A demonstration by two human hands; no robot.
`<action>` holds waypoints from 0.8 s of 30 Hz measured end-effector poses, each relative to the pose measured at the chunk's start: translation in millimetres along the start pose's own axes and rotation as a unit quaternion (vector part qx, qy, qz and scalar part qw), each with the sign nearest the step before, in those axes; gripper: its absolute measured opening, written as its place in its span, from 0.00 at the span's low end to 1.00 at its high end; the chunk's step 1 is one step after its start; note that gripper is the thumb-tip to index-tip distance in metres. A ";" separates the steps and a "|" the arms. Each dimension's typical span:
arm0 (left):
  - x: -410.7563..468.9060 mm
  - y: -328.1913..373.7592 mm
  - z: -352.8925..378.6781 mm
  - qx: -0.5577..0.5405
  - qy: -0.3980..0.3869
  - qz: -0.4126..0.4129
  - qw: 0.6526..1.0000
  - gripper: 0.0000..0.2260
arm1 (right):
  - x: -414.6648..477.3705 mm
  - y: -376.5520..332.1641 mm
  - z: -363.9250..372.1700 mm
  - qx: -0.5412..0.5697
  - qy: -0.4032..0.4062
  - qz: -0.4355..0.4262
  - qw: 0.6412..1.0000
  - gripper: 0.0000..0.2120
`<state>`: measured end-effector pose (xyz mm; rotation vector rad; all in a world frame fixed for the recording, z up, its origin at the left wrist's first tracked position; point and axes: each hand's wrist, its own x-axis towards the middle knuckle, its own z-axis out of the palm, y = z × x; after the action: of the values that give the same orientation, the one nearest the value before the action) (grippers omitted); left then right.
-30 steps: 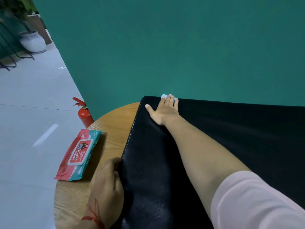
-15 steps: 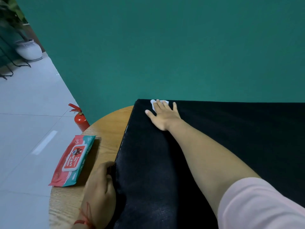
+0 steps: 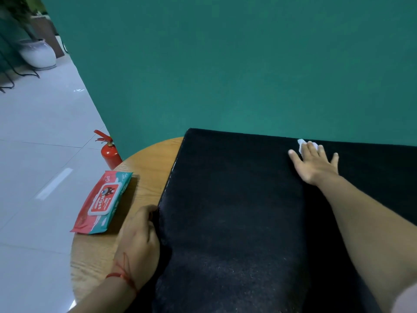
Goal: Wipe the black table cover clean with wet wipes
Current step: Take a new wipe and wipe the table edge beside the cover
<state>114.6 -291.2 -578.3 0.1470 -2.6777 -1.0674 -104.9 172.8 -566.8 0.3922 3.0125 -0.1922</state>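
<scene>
A black table cover (image 3: 232, 199) lies over a round wooden table (image 3: 149, 168). My right hand (image 3: 316, 163) is stretched out flat near the cover's far edge, fingers spread, pressing a white wet wipe (image 3: 302, 145) that peeks out beyond the fingertips. My left hand (image 3: 140, 240) grips the cover's left edge near the front, fingers curled over the hem. A red and teal pack of wet wipes (image 3: 102, 199) lies on the bare wood left of the cover, its lid closed.
A teal wall (image 3: 225, 64) rises just behind the table. A red fire extinguisher (image 3: 109, 151) stands on the pale tiled floor beside the table. A white plant pot (image 3: 38, 55) sits far off at the upper left.
My right hand has slid the wipe to the right along the cover's far edge, away from the far left corner. My left hand still holds the left edge.
</scene>
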 end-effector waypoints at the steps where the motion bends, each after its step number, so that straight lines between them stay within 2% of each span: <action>1: 0.0 0.3 0.2 -0.001 -0.001 -0.001 1.000 0.16 | -0.4 -4.9 0.0 0.003 -0.001 0.007 1.000 0.43; 6: -0.6 -1.3 1.4 0.012 0.003 -0.003 1.000 0.16 | -1.5 -67.3 5.1 0.016 -0.016 -0.007 1.000 0.50; 16: 2.3 -5.7 3.1 0.008 0.017 0.010 1.000 0.17 | -39.2 -287.0 32.5 0.022 -0.042 -0.203 0.978 0.50; 19: 3.0 -8.7 4.6 0.009 0.020 0.006 1.000 0.18 | -54.5 -311.5 38.6 0.025 -0.051 -0.243 0.968 0.50; 24: 3.6 -11.4 5.3 0.012 0.005 -0.005 1.000 0.17 | -93.0 -309.2 43.0 0.034 -0.051 -0.311 0.949 0.48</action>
<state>109.7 -296.7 -589.2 0.1686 -2.6850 -1.0352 -92.5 -152.7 -564.1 -0.5603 2.9228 -0.3463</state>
